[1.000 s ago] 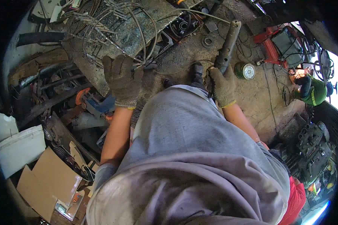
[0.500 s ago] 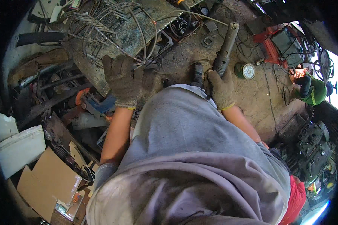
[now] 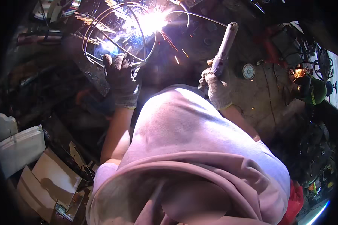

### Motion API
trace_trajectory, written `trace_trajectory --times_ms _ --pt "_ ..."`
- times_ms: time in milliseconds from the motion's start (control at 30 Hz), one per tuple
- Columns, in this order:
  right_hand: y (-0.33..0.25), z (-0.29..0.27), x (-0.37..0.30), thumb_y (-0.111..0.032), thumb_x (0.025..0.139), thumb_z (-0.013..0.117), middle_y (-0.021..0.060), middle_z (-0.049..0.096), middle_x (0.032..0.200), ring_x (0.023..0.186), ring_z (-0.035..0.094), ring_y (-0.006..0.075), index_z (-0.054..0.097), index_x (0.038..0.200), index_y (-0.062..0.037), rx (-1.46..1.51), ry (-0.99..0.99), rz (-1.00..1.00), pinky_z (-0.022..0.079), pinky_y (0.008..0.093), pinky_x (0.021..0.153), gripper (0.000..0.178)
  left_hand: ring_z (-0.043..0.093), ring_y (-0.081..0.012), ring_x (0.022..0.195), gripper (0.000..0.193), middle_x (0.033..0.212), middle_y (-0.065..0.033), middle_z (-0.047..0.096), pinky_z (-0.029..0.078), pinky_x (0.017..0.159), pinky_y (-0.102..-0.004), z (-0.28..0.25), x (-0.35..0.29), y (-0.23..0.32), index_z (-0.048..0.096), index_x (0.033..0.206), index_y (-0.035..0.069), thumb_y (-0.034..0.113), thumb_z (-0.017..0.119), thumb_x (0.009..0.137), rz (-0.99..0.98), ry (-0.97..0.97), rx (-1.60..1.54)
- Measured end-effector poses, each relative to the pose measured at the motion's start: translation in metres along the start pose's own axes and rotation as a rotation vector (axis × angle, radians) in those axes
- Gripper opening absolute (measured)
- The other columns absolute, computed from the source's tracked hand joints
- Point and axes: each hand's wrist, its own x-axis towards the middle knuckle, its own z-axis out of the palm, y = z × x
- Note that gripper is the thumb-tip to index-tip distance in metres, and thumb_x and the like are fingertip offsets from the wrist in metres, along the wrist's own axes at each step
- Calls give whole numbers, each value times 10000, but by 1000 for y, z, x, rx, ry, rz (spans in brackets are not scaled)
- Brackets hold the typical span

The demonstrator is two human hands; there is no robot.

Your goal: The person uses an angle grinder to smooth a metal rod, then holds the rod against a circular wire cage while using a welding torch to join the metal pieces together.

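My gloved right hand (image 3: pixel 216 84) is closed round the grey tubular handle of a welding electrode holder (image 3: pixel 225 45). From its far end a thin, slightly curved welding electrode (image 3: pixel 202 17) runs left to a blinding white arc (image 3: pixel 150 21). At the arc is a round cage-like frame of bent metal rods (image 3: pixel 144 37). My gloved left hand (image 3: pixel 122 80) is at the near edge of this frame, its fingers bent over the rod; the glare partly hides the grip. Orange sparks (image 3: pixel 171 41) fly toward me below the arc.
Several short metal rods (image 3: pixel 95 22) lie left of the frame on a metal plate (image 3: pixel 95 77). A round can (image 3: pixel 248 71) stands right of my right hand. Further right another person in a green helmet (image 3: pixel 318 91) is beside glowing sparks. Cardboard (image 3: pixel 58 174) lies at lower left.
A bright arc with sparks and smoke has flared up at the frame, and the surroundings look darker. The fingers of my left hand have bent more; the electrode holder has hardly moved.
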Motion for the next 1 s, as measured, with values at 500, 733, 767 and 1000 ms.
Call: trace_trajectory --times_ms 500,733,767,1000 --pt "-11 11 2 -61 927 643 47 613 991 825 617 132 556 1253 -37 -122 65 -54 527 292 708 339 616 -290 1032 173 981 -64 644 393 1081 -558 -25 20 17 678 927 146 309 641 884 -57 -288 43" --pt "-9 3 3 -42 938 639 56 614 1069 866 611 132 532 1336 -13 -228 68 47 532 287 753 414 622 -304 987 235 980 -57 640 424 1004 -560 -30 28 18 637 866 134 368 654 880 14 -86 -42" --pt "-7 3 4 -46 938 642 59 611 1067 854 608 133 527 1338 -11 -226 69 39 532 287 752 418 623 -305 980 247 980 -56 639 429 993 -560 -30 32 21 632 858 132 377 656 879 29 -66 -44" --pt "1 0 8 -110 943 683 51 635 973 823 621 131 527 1271 -9 -214 45 -23 536 283 729 377 582 -416 1043 368 1084 -127 646 439 996 -567 -16 12 7 694 1036 78 393 726 847 -39 -52 -58"
